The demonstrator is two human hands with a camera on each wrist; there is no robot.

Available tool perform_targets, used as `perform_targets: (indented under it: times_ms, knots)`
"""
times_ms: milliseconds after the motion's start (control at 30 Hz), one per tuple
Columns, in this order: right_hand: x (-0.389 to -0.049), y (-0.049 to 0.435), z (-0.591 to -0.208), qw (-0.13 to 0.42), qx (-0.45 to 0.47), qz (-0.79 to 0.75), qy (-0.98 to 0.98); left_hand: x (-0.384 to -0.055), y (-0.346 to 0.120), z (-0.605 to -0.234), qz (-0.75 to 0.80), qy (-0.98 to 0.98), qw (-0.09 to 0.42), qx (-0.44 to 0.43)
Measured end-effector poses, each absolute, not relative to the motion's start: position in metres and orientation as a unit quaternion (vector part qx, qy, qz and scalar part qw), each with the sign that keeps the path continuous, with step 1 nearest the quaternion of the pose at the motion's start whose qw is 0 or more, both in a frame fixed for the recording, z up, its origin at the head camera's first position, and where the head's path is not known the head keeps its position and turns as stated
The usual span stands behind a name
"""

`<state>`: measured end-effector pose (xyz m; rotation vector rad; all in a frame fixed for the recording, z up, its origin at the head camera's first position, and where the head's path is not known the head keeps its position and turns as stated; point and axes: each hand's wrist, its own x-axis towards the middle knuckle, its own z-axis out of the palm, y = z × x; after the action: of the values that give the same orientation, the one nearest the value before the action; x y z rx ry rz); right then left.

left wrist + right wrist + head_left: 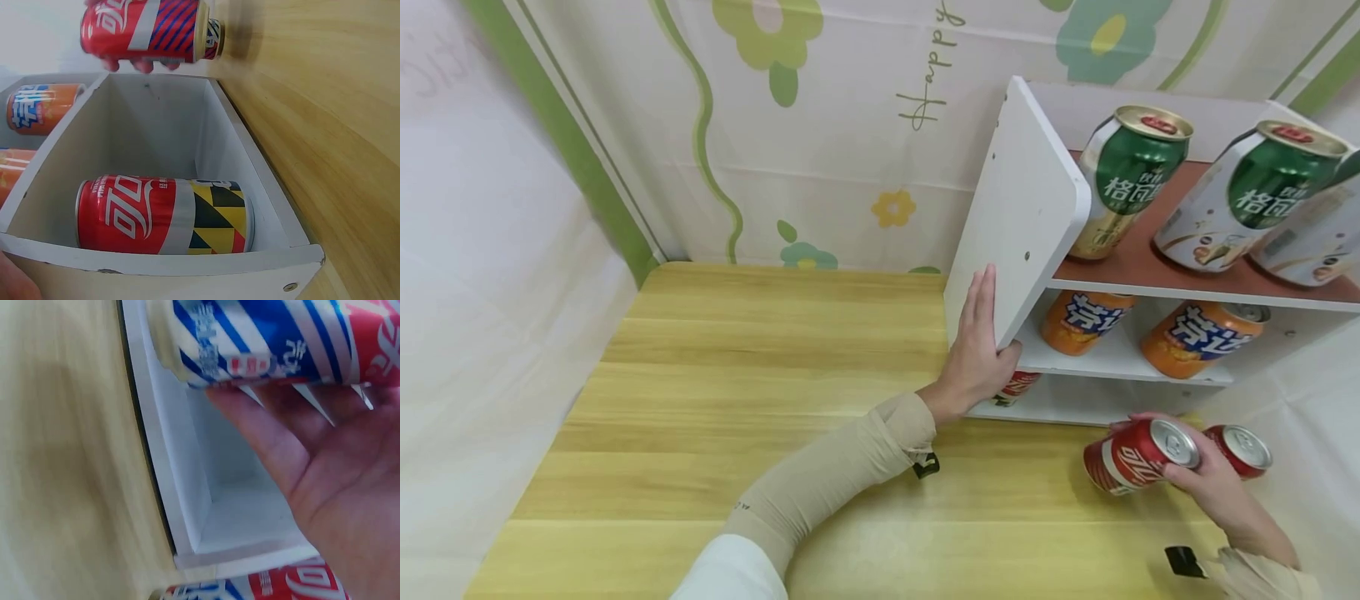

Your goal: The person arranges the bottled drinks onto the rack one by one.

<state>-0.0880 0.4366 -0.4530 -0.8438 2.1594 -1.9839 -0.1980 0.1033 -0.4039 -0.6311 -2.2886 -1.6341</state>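
Note:
My right hand [1213,487] grips a red cola can [1131,457] in front of the shelf's lowest level. In the right wrist view the fingers lie along this can's striped side [250,337]. Flat against the outer left side panel [1015,208] of the white shelf, my left hand [973,362] has its fingers straight and its thumb by the front edge. One red cola can [134,215] is inside the lowest compartment, at its left end. Another red can [1240,450] is just beyond my right hand, partly hidden by it.
Orange soda cans [1198,337] stand on the middle level. Green-and-white cans [1138,179] stand on the brown top level [1180,208]. The shelf is on a wooden table [760,400], before a flowered cloth backdrop [842,142].

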Motion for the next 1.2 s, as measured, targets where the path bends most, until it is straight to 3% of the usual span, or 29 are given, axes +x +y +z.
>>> perform_targets:
  times_ms: [567, 1200]
  knots:
    - [-0.110, 0.419, -0.455, -0.063, -0.128, -0.609, 0.780, -0.199, 0.102, -0.404, -0.558, -0.791, 0.125, -0.217]
    - [-0.130, 0.396, -0.472, -0.099, -0.171, -0.705, 0.681, -0.200, 0.104, -0.405, -0.552, -0.796, 0.126, -0.215]
